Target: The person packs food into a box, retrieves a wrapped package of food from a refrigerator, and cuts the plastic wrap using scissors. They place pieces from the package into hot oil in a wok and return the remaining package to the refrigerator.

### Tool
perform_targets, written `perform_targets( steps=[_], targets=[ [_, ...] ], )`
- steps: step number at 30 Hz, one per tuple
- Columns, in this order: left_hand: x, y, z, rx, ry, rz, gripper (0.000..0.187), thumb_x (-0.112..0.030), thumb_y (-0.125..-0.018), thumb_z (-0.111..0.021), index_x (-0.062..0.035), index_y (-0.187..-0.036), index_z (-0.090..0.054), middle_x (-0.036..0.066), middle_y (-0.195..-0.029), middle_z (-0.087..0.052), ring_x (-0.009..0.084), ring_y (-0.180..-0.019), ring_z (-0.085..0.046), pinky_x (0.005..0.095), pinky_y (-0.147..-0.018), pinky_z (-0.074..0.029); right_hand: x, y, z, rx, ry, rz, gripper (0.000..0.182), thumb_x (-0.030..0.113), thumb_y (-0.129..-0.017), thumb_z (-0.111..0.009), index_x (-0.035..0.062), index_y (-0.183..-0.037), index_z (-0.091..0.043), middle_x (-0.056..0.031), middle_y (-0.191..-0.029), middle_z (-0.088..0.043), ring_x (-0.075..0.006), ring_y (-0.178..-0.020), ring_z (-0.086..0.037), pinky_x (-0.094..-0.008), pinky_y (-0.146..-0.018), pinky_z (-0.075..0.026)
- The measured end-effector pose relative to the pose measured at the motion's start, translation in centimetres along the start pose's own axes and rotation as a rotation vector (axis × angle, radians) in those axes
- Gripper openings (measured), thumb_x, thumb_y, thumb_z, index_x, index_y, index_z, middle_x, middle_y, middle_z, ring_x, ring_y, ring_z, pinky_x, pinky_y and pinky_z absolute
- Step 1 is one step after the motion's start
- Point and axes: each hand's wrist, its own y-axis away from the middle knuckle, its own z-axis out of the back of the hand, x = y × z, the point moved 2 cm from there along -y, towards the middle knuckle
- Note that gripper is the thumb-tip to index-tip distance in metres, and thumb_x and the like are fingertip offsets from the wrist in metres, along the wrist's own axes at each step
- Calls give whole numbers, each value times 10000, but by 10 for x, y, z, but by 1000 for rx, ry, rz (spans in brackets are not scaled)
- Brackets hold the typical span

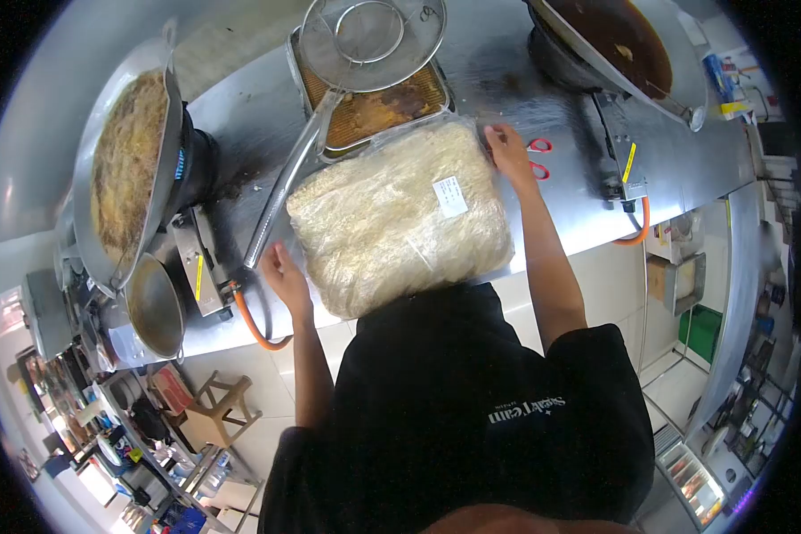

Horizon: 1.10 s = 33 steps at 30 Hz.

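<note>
A large clear plastic bag [392, 227] packed with pale, crumbly material lies at the front edge of the steel counter, with a white label [449, 197] on it. Beside the bag's lower left side is my left hand [285, 274], its fingers apart and holding nothing. My right hand [505, 151] is at the bag's upper right corner, fingers curled together on the plastic edge. Red-handled scissors [540, 158] lie just right of that hand.
Behind the bag, a round strainer [320, 133] rests over a tray [365, 135]. At left are a wok of browned food [129, 169] and an empty pan [156, 307]. A wok of dark liquid [618, 40] stands at upper right. Burner controls [198, 267] with orange hoses line the counter [561, 209].
</note>
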Motion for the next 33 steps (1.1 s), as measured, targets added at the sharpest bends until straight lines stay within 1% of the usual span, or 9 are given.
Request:
perform_targets(
  steps=[3, 6, 9, 15, 18, 21, 25, 30, 33],
  targets=[
    [23, 25, 3, 91, 61, 211, 369, -312, -1011, -453, 14, -1124, -584, 104, -1041, -600, 184, -956, -557, 320, -844, -443, -23, 22, 7, 51, 37, -162, 544, 506, -927, -528, 3, -1109, -626, -107, -958, -672, -193, -849, -620, -335, -735, -482],
    [24, 26, -11, 232, 64, 272, 506, -377, -1026, -365, 64, -1206, -537, 152, -1136, -601, 233, -1031, -553, 344, -957, -394, -14, 59, 8, 176, -74, -343, 609, 546, -937, -477, -4, -1155, -620, -116, -1042, -663, -190, -903, -615, -325, -784, -471],
    [51, 3, -28, 295, 350, 301, 483, -343, -1021, -391, 82, -1200, -533, 163, -1149, -602, 227, -1042, -555, 343, -947, -411, -21, 68, -6, 156, -343, -397, 609, 525, -945, -472, -25, -1155, -626, -136, -1057, -665, -204, -922, -619, -317, -809, -463],
    [19, 24, -21, 323, 319, 379, 408, -261, -1023, -390, 61, -1252, -489, 158, -1163, -603, 218, -1005, -614, 327, -886, -490, -27, 64, -11, 211, -407, -253, 497, 433, -966, -477, -16, -1056, -671, -98, -966, -678, -171, -875, -609, -308, -781, -463],
    [27, 71, -9, 234, 374, 289, 393, -241, -1020, -387, 50, -1269, -470, 155, -1189, -590, 221, -1026, -611, 324, -888, -495, -15, 71, 1, 236, -458, -283, 478, 416, -963, -491, -21, -1027, -674, -81, -949, -679, -156, -854, -600, -300, -781, -455],
    [11, 150, -1, 41, 563, 371, 388, -235, -1018, -380, 40, -1281, -457, 146, -1227, -570, 232, -1063, -598, 314, -886, -496, -3, 72, 24, 284, -289, -115, 496, 435, -963, -484, -22, -1009, -671, -97, -871, -672, -164, -796, -573, -315, -765, -443],
    [-17, 251, 13, -85, 694, 342, 469, -305, -1019, -342, 25, -1343, -420, 146, -1294, -534, 234, -1159, -552, 361, -963, -457, 60, 96, 62, 475, -195, 7, 459, 418, -966, -504, -3, -994, -682, -49, -914, -672, -137, -848, -579, -278, -801, -428],
    [-43, 364, 5, -514, 806, 322, 544, -399, -1024, -323, 29, -1347, -418, 155, -1297, -534, 252, -1133, -565, 373, -951, -467, 121, 126, 67, 768, -152, 267, 462, 427, -978, -481, 5, -983, -668, -43, -822, -646, -124, -761, -544, -293, -695, -429],
    [-32, 460, 15, -748, 878, 265, 578, -440, -1025, -306, 37, -1327, -430, 162, -1266, -548, 253, -1093, -585, 365, -915, -488, 141, 194, 62, 929, -121, 397, 450, 412, -987, -483, 4, -940, -666, -25, -862, -640, -109, -815, -523, -271, -783, -412]
  ],
)
